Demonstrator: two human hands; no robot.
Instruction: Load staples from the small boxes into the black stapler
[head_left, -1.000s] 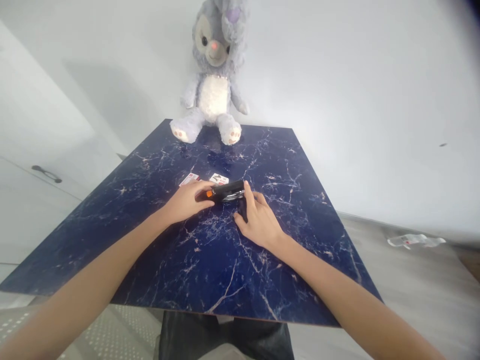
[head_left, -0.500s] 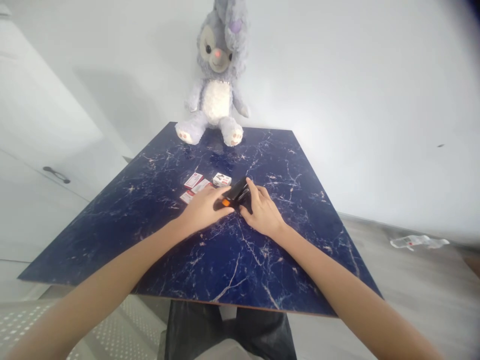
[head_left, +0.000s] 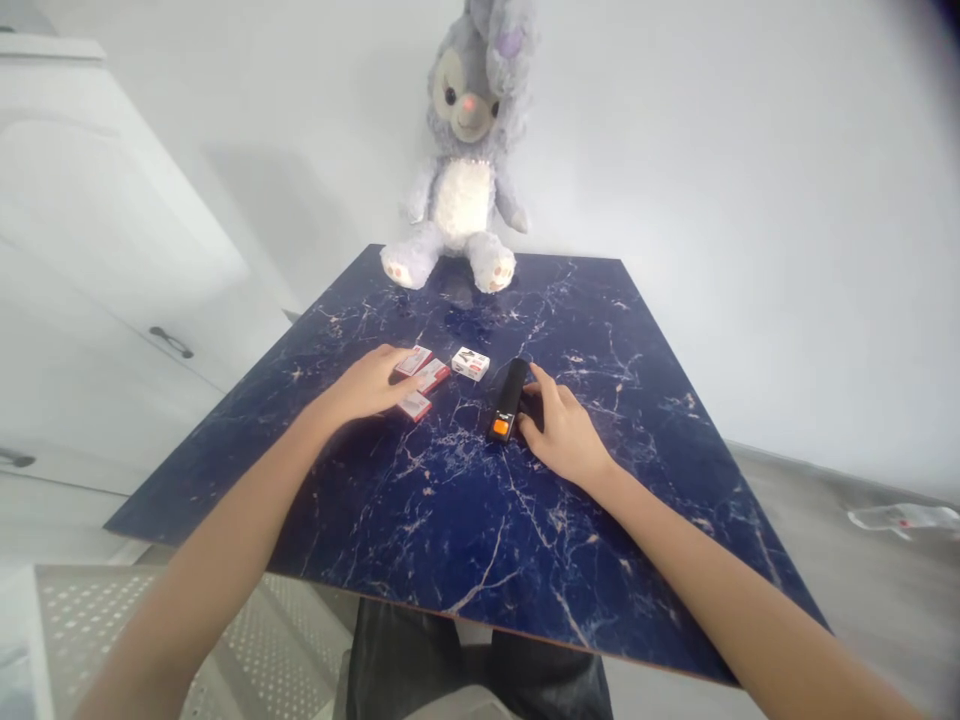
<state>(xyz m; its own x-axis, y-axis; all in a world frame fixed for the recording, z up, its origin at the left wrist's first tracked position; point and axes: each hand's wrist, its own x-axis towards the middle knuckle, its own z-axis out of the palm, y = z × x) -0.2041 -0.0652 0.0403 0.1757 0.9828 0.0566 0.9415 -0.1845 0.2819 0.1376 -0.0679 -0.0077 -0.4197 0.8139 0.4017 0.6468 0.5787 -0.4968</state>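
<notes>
A black stapler [head_left: 513, 395] with an orange patch at its near end lies on the blue table. My right hand [head_left: 561, 425] is close against its right side, thumb and fingers apart and curved, not wrapped around it. My left hand [head_left: 367, 383] reaches over a small cluster of red-and-white staple boxes [head_left: 433, 375]. Its thumb and fingers are spread, with the tips at the left edges of the boxes; some fingertips are hard to make out. Between the cluster and the stapler stands a small white box [head_left: 470, 364] with a dark picture on top.
A grey plush rabbit [head_left: 465, 190] sits at the table's far edge against the wall. The dark blue marbled table [head_left: 420, 530] spans the middle. White cabinets [head_left: 97, 250] stand to the left, and a perforated chair [head_left: 262, 640] is below the near left edge.
My left hand has let go of the stapler and moved left to the red-and-white boxes. The stapler, earlier tilted between both hands, now lies flat beside my right hand. The view has shifted left.
</notes>
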